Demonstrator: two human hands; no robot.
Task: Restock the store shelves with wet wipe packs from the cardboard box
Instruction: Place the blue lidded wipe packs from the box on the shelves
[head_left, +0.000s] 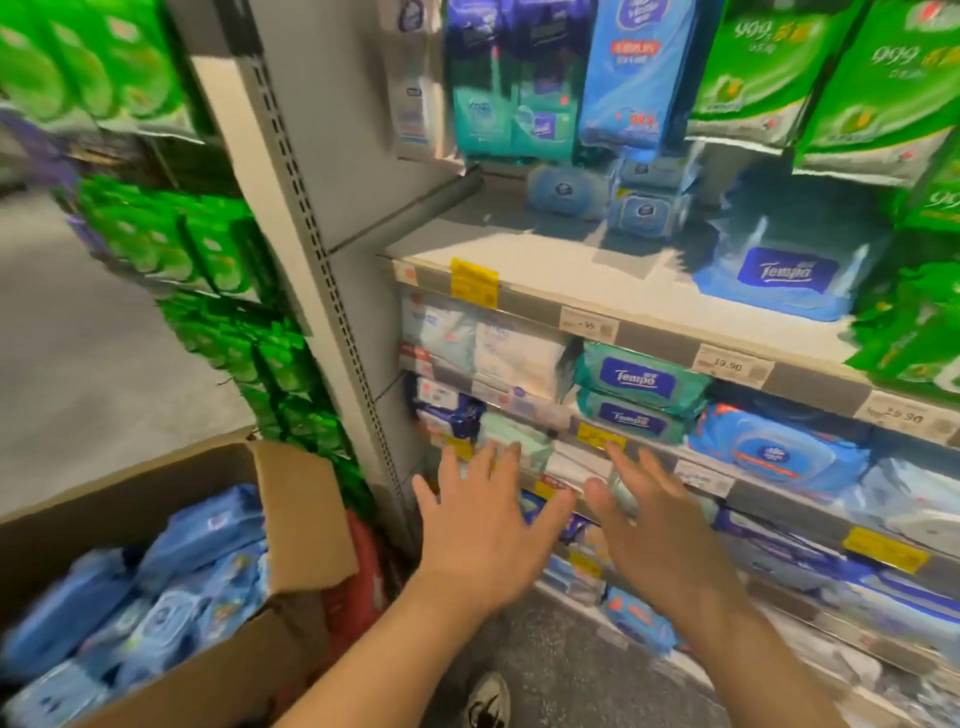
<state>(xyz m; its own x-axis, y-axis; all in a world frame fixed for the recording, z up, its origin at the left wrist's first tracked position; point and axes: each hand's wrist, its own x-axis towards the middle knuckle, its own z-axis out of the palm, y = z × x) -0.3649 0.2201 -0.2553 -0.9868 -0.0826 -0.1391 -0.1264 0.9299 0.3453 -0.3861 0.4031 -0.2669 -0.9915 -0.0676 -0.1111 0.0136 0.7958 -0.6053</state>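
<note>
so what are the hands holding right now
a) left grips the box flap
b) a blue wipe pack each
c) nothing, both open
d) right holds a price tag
c: the left hand and right hand both have straight, spread fingers in front of the lower shelves, holding nothing; the blue wipe packs lie in the cardboard box.

You are looking at a brightly lit store scene, the light falling from overhead. The top of the grey shelf (545, 270) glares near white along its front, and the packs standing behind it throw hard-edged shadows across it. Below that shelf the lower tiers sit in dimmer, even shade. Left of the shelf, the green packs (171, 244) are heavily smeared by motion blur, and so are the blue packs in the cardboard box (306, 514). The upright post bows with wide-angle distortion. Price labels are mostly unreadable.
</note>
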